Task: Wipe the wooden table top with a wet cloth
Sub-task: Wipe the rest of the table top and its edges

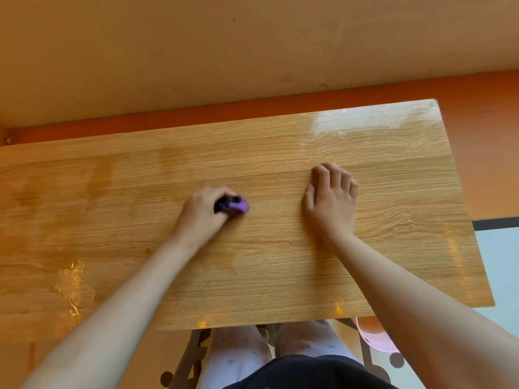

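wooden table top [252, 276] fills mid-frame, wet sheen at upper right and lower left. left hand [200, 210] grips bunched purple cloth [237, 207] against wood, frame centre. right hand [331, 199] rests on wood right of centre, fingers loosely curled, holding nothing.

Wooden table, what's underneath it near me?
Below its near edge show dark frame legs, the person's pale trousers and part of a pink tub. The table top hides everything farther under.
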### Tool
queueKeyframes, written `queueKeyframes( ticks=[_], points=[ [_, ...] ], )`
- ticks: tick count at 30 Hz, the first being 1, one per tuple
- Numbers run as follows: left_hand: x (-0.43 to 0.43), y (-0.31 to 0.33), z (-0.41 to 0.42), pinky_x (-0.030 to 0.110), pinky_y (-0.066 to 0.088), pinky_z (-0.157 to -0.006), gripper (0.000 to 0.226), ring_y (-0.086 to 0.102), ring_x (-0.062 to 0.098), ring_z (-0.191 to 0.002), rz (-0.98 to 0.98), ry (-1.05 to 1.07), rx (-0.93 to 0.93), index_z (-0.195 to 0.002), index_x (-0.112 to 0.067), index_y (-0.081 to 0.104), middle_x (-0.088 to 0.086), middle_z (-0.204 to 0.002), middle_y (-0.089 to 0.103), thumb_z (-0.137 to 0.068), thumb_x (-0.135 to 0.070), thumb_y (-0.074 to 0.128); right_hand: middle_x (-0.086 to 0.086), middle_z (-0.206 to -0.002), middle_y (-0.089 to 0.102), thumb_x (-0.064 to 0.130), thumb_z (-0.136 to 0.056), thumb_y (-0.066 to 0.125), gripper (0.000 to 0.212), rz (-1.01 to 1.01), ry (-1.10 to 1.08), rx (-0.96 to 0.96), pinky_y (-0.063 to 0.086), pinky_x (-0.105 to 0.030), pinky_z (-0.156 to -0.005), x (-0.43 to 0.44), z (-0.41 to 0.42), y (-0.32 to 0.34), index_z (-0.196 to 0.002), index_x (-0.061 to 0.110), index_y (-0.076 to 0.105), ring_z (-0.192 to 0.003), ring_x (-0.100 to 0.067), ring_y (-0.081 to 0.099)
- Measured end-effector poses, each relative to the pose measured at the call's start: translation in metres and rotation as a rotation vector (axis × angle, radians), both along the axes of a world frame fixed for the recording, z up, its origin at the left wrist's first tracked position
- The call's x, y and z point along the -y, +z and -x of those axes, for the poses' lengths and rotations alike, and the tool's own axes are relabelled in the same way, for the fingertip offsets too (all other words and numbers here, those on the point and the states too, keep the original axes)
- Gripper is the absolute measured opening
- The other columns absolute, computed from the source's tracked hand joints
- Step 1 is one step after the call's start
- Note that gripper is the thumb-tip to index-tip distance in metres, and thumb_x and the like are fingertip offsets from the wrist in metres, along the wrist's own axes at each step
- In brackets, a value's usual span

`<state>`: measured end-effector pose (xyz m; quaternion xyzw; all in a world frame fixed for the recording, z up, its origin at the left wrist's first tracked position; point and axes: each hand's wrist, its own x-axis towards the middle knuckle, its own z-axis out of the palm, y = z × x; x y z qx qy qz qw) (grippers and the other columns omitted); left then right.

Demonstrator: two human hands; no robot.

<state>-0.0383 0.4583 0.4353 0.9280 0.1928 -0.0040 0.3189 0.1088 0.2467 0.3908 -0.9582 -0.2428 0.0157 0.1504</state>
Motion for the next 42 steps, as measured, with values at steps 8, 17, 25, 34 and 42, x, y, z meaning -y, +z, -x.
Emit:
queueKeyframes(
  ticks=[8,17,25,34,42],
  points=[
    [-0.005,0.003,-0.021,0.022,0.034,-0.072,0.024,0.063,0.022,-0.090,-0.104,0.080,0.008,-0.095,-0.016,0.069,0.004,-0.094,0.071,-0.075,-0.005,0.070,-0.002,-0.136,0.042,0.031,-0.090,0.043,0.036,-0.021,0.012,-0.004,0.019,-0.037,-0.107,0.001,0.002,0.002,-0.124,0.019,0.045,-0.127,-0.023,0.032],
    [0.081,0.011,0.134,0.005,0.037,-0.080,0.043,0.051,-0.010,-0.095,0.177,-0.085,-0.156,-0.098,-0.022,0.068,-0.022,-0.092,0.058,-0.070,0.011,0.065,-0.004,-0.138,0.040,0.033,-0.091,0.040,0.038,-0.010,0.022,-0.030,0.019,-0.039,-0.108,0.003,0.002,0.005,-0.126,0.017,0.044,-0.129,-0.025,0.031],
    [0.031,0.008,0.100,0.024,0.037,-0.074,0.030,0.061,0.024,-0.092,-0.061,0.165,-0.079,-0.098,-0.011,0.068,0.005,-0.092,0.068,-0.072,0.004,0.069,-0.009,-0.142,0.037,0.023,-0.088,0.049,0.042,-0.038,0.041,-0.096,0.022,-0.043,-0.108,0.004,0.002,0.023,-0.129,0.013,0.047,-0.132,-0.031,0.030],
    [0.072,0.011,0.131,0.021,0.036,-0.074,0.030,0.052,0.009,-0.090,0.018,0.185,-0.050,-0.099,-0.016,0.068,-0.003,-0.094,0.063,-0.074,0.002,0.070,-0.008,-0.136,0.045,0.022,-0.087,0.053,0.038,-0.030,0.265,-0.133,0.030,-0.045,-0.104,0.048,0.104,0.010,-0.124,0.014,0.052,-0.125,-0.030,0.037],
    [0.065,0.009,0.217,0.026,0.042,-0.075,0.037,0.059,0.019,-0.093,-0.047,0.414,-0.122,-0.103,-0.013,0.068,0.002,-0.097,0.066,-0.071,0.006,0.071,-0.006,-0.134,0.047,0.028,-0.088,0.038,0.045,-0.009,0.268,-0.105,0.024,-0.041,-0.106,0.054,0.118,0.004,-0.129,0.013,0.048,-0.127,-0.026,0.034]
  ],
)
